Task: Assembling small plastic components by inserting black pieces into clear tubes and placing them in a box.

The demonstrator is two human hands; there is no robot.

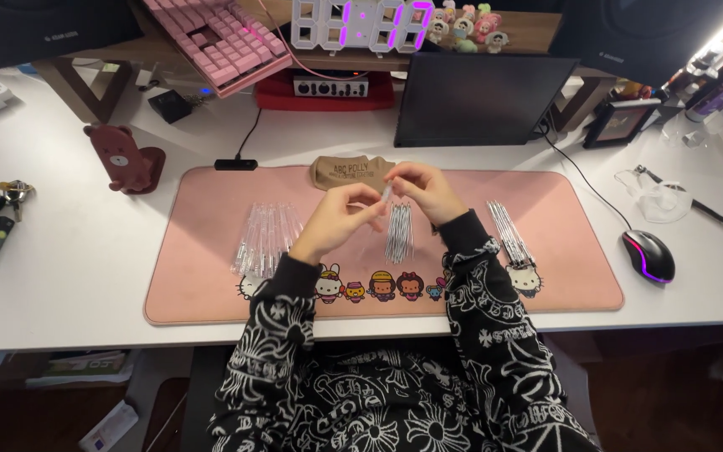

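Observation:
Both hands meet above a pink desk mat [211, 276]. My left hand [340, 219] and my right hand [422, 191] pinch a small clear pen-like tube [385, 194] between their fingertips. Below them lies a bundle of thin silvery refills [398, 233]. A row of clear pen barrels [266, 236] lies to the left of my left hand. Another group of thin rods [509, 230] lies to the right of my right sleeve. A tan cloth item [340, 170] rests at the mat's far edge, just beyond the hands.
A dark tablet [479, 99] stands behind the mat. A black mouse [648, 254] with a pink glow sits at the right. A brown bear-shaped stand [123, 156] is at the left. A pink keyboard [215, 40] and a digital clock [361, 25] rest on a shelf.

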